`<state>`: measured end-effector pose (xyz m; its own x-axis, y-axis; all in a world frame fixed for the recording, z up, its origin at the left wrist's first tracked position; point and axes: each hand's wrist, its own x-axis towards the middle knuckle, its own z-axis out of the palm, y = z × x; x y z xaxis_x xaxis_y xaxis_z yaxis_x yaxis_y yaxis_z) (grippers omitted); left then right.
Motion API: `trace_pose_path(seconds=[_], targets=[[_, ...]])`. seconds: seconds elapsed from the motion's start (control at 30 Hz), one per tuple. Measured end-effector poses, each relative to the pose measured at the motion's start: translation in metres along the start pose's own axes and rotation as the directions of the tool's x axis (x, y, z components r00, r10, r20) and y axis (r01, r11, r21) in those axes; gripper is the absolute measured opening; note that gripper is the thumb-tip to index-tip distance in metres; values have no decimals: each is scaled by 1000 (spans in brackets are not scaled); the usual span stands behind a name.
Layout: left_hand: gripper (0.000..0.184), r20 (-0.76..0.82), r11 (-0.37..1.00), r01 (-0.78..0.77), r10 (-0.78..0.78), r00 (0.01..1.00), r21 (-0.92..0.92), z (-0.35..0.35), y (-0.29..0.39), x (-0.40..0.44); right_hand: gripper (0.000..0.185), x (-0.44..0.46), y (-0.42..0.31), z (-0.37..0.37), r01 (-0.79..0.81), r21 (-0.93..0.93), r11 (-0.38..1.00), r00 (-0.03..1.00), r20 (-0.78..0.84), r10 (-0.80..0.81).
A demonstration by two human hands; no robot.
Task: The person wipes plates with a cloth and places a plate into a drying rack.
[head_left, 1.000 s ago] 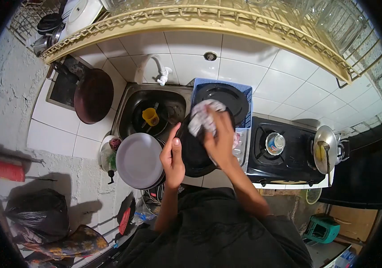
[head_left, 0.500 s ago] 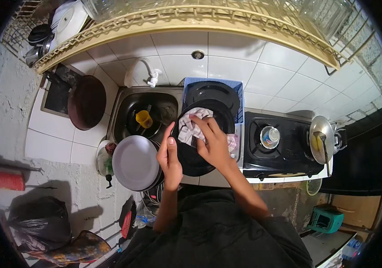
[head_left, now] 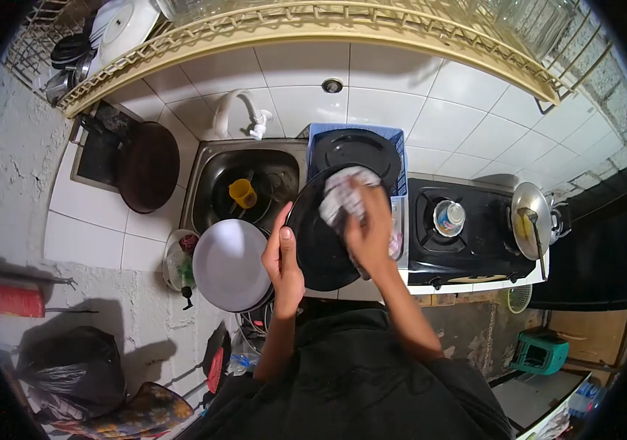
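A round black plate (head_left: 315, 246) is held up in front of me, its face toward me. My left hand (head_left: 283, 258) grips its left rim, with the thumb over the front. My right hand (head_left: 370, 231) is closed around a checked white-and-pink cloth (head_left: 342, 196), pressed to the upper right of the plate; motion blurs it a little. Behind the plate stands a blue plastic basket (head_left: 400, 158) with another black plate (head_left: 353, 150) in it. Close to my left hand lies a stack topped by a light grey plate (head_left: 231, 264).
The steel sink (head_left: 200, 172) holds a yellow cup (head_left: 241, 193) and a dark pan, under a white tap (head_left: 258, 125). To the right is a gas stove (head_left: 430, 268) with a can (head_left: 450, 217) and a wok (head_left: 529, 213). A dish rack (head_left: 313, 31) hangs above; a brown pan (head_left: 149, 167) sits left.
My right hand has moved the cloth to the right across the plate. The plate has turned slightly, still in my left hand. The whole view has shifted a little.
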<state>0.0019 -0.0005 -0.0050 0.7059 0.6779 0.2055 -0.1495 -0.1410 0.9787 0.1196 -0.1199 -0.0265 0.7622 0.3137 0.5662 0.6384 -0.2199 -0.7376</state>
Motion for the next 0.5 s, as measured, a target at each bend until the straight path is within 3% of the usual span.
trace_pose_path(seconds=[0.03, 0.07, 0.17, 0.23, 0.3, 0.37, 0.43, 0.47, 0.5], targets=[[42, 3, 1000, -19, 19, 1000, 7, -2, -2, 0, 60, 7, 7, 1, -7, -31, 1000, 991, -137, 3], [42, 6, 999, -38, 38, 999, 10, -3, -6, 1, 60, 9, 7, -4, -144, -8, 989, 981, -134, 142], [42, 27, 999, -23, 22, 999, 28, -1, -8, -2, 61, 10, -4, 3, -66, -58, 996, 994, -87, 61], [42, 20, 997, -72, 72, 997, 6, -3, -17, -4, 65, 2, -21, 10, 77, 22, 997, 997, 15, -77], [41, 7, 990, -143, 143, 990, -13, -5, -29, -1, 64, -5, -29, 12, 113, 94, 989, 976, 175, -129], [41, 21, 989, -147, 147, 989, 7, -10, -24, -1, 60, 0, -30, 12, 82, 79, 994, 994, 60, -87], [43, 60, 996, -1, -4, 998, 84, -14, 0, -7, 59, 11, -17, 13, 30, -3, 1000, 994, -100, -30], [43, 62, 996, -6, 1, 998, 91, -14, -1, -8, 60, 12, -18, 11, -28, 23, 999, 996, -85, 30], [42, 58, 996, -24, 19, 998, 87, -15, -1, -8, 61, 13, -24, 11, 19, 43, 999, 999, -52, -17]])
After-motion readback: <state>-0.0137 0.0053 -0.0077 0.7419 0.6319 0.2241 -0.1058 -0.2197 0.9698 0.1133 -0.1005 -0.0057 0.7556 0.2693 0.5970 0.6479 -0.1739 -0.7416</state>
